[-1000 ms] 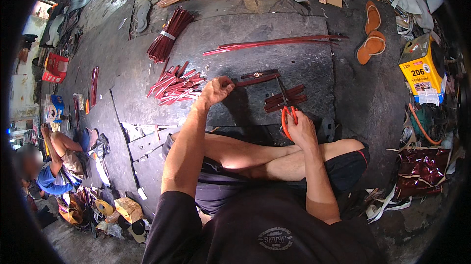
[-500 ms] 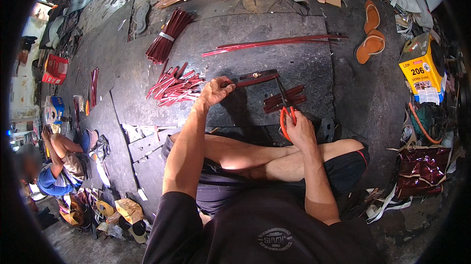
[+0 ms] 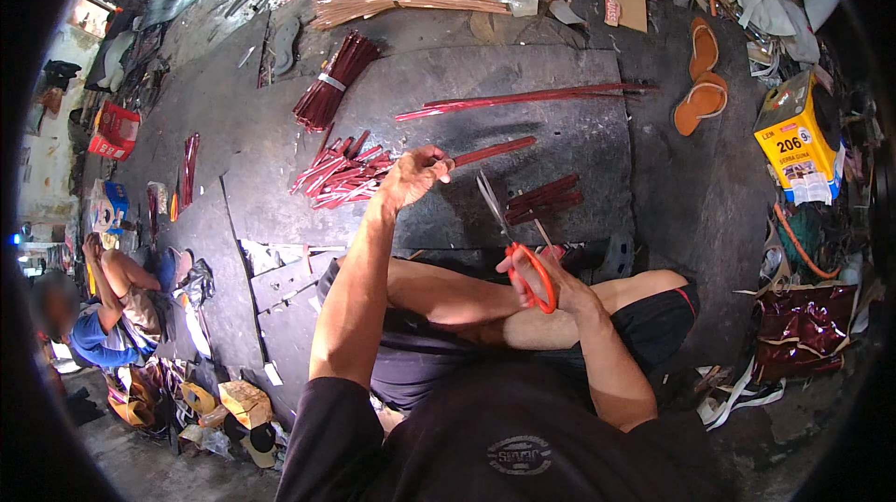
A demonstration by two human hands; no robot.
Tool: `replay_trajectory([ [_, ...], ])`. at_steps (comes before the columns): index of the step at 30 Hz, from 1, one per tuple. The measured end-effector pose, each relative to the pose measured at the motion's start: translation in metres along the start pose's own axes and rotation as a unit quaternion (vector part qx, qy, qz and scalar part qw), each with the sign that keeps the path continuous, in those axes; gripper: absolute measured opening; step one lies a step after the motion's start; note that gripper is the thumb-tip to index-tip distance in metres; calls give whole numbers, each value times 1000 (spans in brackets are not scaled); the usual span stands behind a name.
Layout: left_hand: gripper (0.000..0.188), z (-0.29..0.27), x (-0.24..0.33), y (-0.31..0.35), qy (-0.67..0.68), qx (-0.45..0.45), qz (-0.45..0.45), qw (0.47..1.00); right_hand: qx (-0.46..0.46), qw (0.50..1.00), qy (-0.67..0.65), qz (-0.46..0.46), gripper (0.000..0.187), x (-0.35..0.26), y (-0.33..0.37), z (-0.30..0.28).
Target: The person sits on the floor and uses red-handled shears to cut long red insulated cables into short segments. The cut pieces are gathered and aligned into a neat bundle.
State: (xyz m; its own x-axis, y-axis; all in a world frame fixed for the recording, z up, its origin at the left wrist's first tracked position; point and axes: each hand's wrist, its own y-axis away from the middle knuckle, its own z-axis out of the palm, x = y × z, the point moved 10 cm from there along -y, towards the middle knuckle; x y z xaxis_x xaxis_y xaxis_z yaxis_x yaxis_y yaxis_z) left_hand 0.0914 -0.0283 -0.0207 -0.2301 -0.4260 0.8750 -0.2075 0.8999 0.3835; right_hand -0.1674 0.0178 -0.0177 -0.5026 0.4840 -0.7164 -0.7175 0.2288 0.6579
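My left hand pinches one end of a dark red strip, whose free end points right above the dark work board. The orange-handled scissors are in my right hand, fingers round the handles, above my crossed legs. Their blades point up and left, below the strip and apart from it. A loose heap of short red strips lies just left of my left hand. Beyond the scissors' blades, to the right, is a smaller pile of short dark red strips. Long red strips lie farther back.
A tied bundle of dark red strips lies behind the heap, with tan bundles at the far edge. Orange-brown sandals and a yellow box stand right. Another person sits at the left.
The scissors have left the strip, drawn back toward my body and left, their blades now pointing up-left. A dark piece that lay along the strip no longer shows there.
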Motion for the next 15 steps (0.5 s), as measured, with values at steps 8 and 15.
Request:
replay_trajectory([
  [8,29,-23,34,56,10,30,-3,999,-18,976,150,-155,47,-70,-54,46],
  [15,22,-52,10,72,31,44,-15,998,16,950,249,-186,57,-86,-93,70],
])
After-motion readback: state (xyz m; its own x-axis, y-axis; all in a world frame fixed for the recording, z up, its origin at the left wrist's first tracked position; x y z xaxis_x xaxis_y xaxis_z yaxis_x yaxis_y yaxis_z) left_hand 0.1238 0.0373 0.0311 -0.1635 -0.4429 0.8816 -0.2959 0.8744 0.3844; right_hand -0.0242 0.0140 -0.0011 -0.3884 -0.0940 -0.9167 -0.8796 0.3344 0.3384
